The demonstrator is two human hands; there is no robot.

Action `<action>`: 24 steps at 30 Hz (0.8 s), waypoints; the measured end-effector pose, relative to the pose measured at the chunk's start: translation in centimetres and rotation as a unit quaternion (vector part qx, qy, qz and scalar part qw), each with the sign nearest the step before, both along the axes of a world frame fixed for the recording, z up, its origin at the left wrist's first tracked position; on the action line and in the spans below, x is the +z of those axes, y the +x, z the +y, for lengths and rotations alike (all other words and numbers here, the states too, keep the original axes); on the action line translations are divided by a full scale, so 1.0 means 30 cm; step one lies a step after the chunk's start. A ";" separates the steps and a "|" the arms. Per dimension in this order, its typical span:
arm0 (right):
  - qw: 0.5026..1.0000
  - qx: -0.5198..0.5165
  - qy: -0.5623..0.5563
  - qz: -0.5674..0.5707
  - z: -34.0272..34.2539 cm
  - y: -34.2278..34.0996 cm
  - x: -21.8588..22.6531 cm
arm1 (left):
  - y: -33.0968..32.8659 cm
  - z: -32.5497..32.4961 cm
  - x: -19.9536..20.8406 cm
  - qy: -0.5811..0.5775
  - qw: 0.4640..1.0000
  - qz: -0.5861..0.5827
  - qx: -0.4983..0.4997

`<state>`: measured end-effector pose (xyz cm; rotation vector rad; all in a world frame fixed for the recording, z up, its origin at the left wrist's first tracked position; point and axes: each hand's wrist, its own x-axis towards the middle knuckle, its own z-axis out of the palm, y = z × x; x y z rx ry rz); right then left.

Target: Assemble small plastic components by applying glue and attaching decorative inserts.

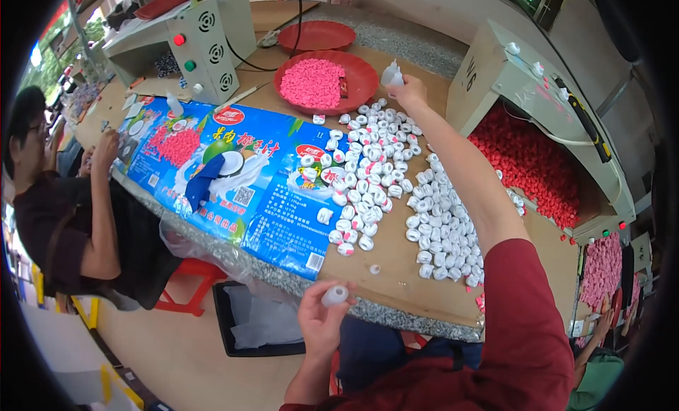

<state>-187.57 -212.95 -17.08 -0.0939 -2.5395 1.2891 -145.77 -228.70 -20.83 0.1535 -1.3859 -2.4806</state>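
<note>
My left hand (320,325) is closed around a small white plastic piece with a round hole (335,295), held just off the table's front edge. Stretched out to the far side, my right hand (409,91) grips a small translucent squeeze bottle with a narrow tip (391,74). It is over the table, right of a red bowl (364,77) of pink pieces (311,84). Below that hand spread many small round white pieces with pink spots (368,174). A denser heap of plain white pieces (442,224) lies beside them, partly hidden by my right forearm.
Blue printed cardboard (283,224) covers the table's left part, with a blue cloth (204,181) on it. At right stands an open-fronted metal box (488,72) full of red pieces (523,167). Another box (205,50) is at back left. A person (64,213) sits at left.
</note>
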 end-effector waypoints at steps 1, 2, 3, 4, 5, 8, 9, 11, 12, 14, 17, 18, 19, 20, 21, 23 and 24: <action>0.999 -0.018 0.002 -0.028 -0.020 -0.007 0.001 | 0.000 -0.014 -0.016 -0.004 1.000 0.002 0.000; 0.999 -0.021 0.003 -0.033 -0.032 -0.025 -0.022 | -0.005 -0.026 -0.022 -0.003 1.000 -0.003 -0.003; 0.999 -0.020 0.015 -0.039 -0.036 -0.049 -0.032 | -0.015 -0.032 -0.018 -0.012 1.000 0.000 0.003; 0.998 -0.020 0.027 -0.045 -0.036 -0.070 -0.046 | -0.025 -0.039 -0.015 -0.022 1.000 0.003 0.007; 0.998 -0.027 0.027 -0.050 -0.042 -0.089 -0.067 | -0.036 -0.047 -0.015 -0.022 1.000 -0.002 0.000; 0.990 -0.048 0.133 -0.009 -0.035 -0.152 -0.138 | -0.074 -0.051 -0.024 -0.046 0.999 -0.011 -0.018; 0.986 -0.050 0.159 0.010 -0.017 -0.179 -0.164 | -0.093 -0.048 -0.027 -0.050 0.999 -0.005 -0.013; 0.972 -0.041 0.232 -0.010 -0.013 -0.194 -0.145 | -0.115 -0.035 -0.025 -0.053 0.998 -0.019 -0.031; 0.964 -0.012 0.262 -0.037 -0.052 -0.157 -0.100 | -0.121 -0.039 -0.026 -0.060 0.998 -0.014 -0.006; 0.964 -0.007 0.257 -0.071 -0.065 -0.171 -0.080 | -0.124 -0.044 -0.017 -0.077 0.997 0.023 -0.013; 0.971 0.007 0.225 -0.074 -0.041 -0.122 -0.038 | -0.130 -0.014 -0.020 -0.051 0.998 0.016 -0.024; 0.977 0.057 0.205 -0.015 -0.035 -0.007 0.018 | -0.126 -0.013 -0.019 -0.046 0.998 0.030 -0.028; 0.976 0.102 0.188 0.046 0.013 0.137 0.085 | -0.121 0.005 -0.024 -0.036 0.998 0.046 -0.037; 0.977 0.143 0.146 0.055 0.059 0.319 0.208 | -0.111 0.024 -0.022 -0.036 0.997 0.046 -0.045; 0.973 0.201 0.091 0.063 0.068 0.487 0.305 | -0.089 0.017 -0.022 -0.044 0.997 0.045 -0.049; 0.970 0.212 0.106 0.042 0.178 0.671 0.283 | -0.059 0.039 -0.023 -0.040 0.995 0.059 -0.073; 0.946 0.231 0.182 0.134 0.215 0.763 0.271 | -0.040 0.035 -0.028 -0.049 0.995 0.058 -0.063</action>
